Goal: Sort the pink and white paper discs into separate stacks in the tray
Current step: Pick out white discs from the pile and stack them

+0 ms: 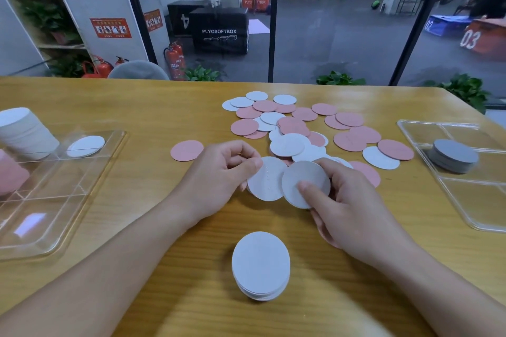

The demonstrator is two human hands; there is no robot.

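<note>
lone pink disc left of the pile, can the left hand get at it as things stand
Probably yes, once freed: the lone pink disc lies flat on bare table beside the left hand, nothing between them, but that hand now pinches a white disc.

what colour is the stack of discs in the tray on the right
Grey: the stack of discs in the right tray, seen in the head view.
</note>
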